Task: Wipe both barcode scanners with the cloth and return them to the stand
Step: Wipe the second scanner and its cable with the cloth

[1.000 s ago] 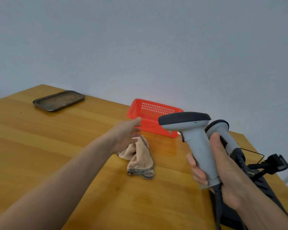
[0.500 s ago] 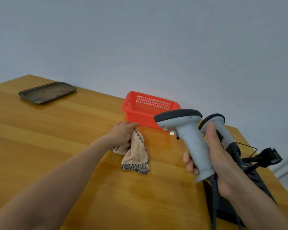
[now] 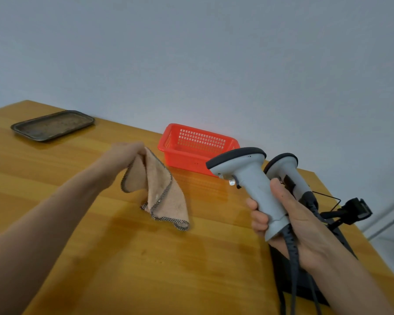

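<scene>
Now the first scanner [image 3: 243,171] is held tight by the right hand [image 3: 291,221], with fingers wrapped round the low end of its grey handle. Its dark head is above the grip, and its cord [image 3: 291,246] hangs below it. The second scanner [image 3: 284,169] is seen just behind that grip, likely on the black stand [image 3: 303,289]. The cloth [image 3: 162,194] is pinched at its top corner by the left hand [image 3: 127,153]. The rest hangs below the pinch, and its low end seems to touch the table [image 3: 146,269]. The cloth is likely soft, light and floppy, so it should be bunched up for wiping. The scanner is likely hard, smooth plastic, so the handle is the safest place to be held.
</scene>
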